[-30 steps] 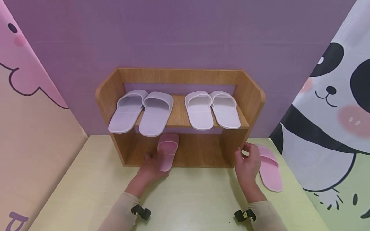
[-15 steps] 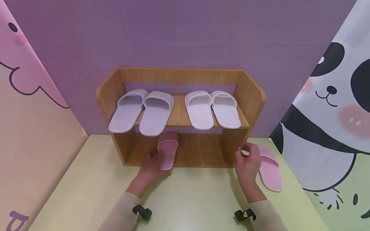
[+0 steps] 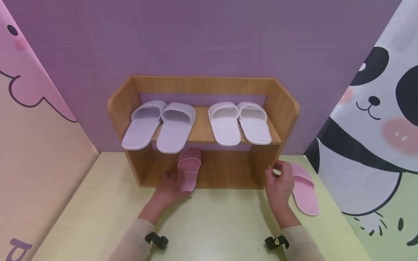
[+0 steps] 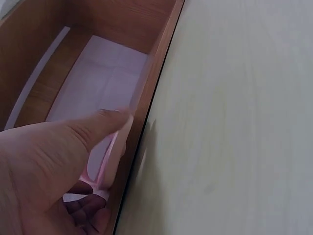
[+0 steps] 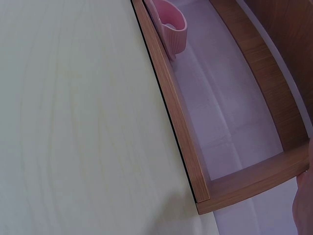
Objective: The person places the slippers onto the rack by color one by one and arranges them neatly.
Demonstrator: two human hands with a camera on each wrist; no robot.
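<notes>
A wooden shoe rack (image 3: pixel 205 85) stands against the wall, seen in all views. On its lower board lies a pink slipper (image 3: pixel 189 166), its heel toward the front edge. My left hand (image 3: pixel 169 190) holds this slipper at the heel end from the left, the thumb on the heel and the fingers along the side; the fingers are partly hidden. With thumb and fingers my right hand (image 3: pixel 281 183) grips the rack's right side panel. A second pink slipper (image 3: pixel 306 192) lies on the table just right of that hand.
The upper shelf bears a lilac pair of slippers (image 3: pixel 176 134) on the left and a white pair of slippers (image 3: pixel 225 130) on the right. The rack stands on a pale wooden table (image 3: pixel 209 224). Decorated panels flank the table left and right, with a purple wall behind.
The pink slipper in the rack has slid slightly farther back. My left wrist has shifted a little left over the last half second. My right hand stays on the side panel.
</notes>
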